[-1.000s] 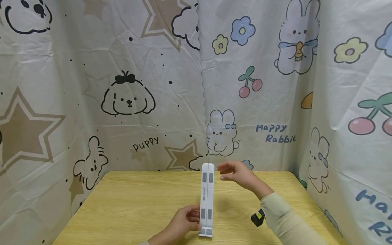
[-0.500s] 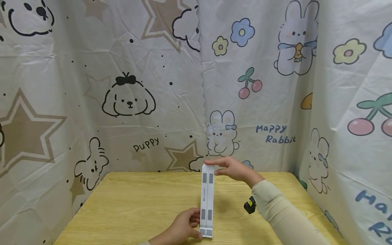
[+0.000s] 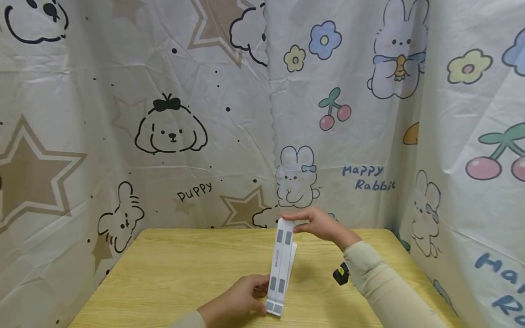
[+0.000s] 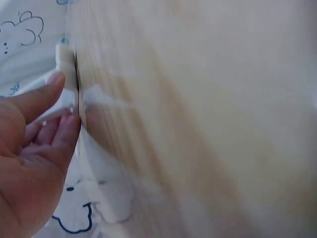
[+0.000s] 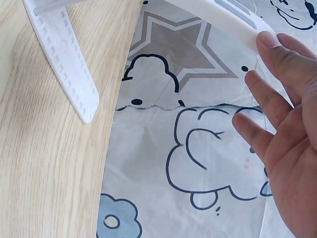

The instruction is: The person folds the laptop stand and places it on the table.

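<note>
A white folding laptop stand with grey rubber pads stands on end over the table, its top tilted to the right. My left hand holds its lower end from the left side. In the left wrist view the thumb and fingers grip the white end close to the tabletop. At the upper end my right hand pinches the tip between thumb and index finger. The right wrist view has this grip on the beam, the other fingers spread away. A notched leg angles out from the stand.
The yellow wood-grain table has its back edge against a printed curtain, which also hangs along both sides. A small black device sits at the right wrist.
My right hand has come left onto the top of the laptop stand and taken hold. From upright, the stand now tilts right, and a leg shows along its right side.
</note>
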A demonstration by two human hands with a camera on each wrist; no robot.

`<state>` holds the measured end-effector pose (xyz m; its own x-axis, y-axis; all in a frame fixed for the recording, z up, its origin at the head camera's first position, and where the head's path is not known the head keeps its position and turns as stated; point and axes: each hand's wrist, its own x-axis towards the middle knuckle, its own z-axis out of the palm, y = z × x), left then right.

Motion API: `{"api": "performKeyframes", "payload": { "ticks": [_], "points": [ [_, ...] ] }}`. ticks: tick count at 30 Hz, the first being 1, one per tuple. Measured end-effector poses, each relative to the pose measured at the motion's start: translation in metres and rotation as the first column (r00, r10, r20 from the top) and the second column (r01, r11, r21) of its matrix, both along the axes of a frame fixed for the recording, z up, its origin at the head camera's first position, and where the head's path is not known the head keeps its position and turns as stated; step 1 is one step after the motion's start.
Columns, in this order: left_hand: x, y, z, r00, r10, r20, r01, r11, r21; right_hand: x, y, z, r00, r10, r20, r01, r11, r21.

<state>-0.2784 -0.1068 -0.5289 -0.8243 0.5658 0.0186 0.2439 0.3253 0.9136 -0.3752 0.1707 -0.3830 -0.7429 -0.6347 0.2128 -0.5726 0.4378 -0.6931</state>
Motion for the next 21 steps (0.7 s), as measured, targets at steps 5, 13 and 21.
{"api": "performKeyframes", "payload": {
  "ticks": [5,13,21],
  "points": [
    [-0.009,-0.004,0.005,0.998,-0.058,-0.020,0.057,0.996,-0.062,0.003,0.005,0.001,0.999,-0.039,-0.011,0.039,0.999,0.014],
    [-0.010,-0.005,0.008,0.993,-0.097,-0.070,0.089,0.990,-0.107,0.001,0.010,0.006,1.000,-0.012,-0.010,0.012,0.998,0.054],
    [-0.008,0.001,0.006,0.985,-0.072,-0.160,0.042,0.983,-0.181,-0.002,0.013,0.012,0.998,0.054,0.046,-0.058,0.993,0.107]
  ]
}}
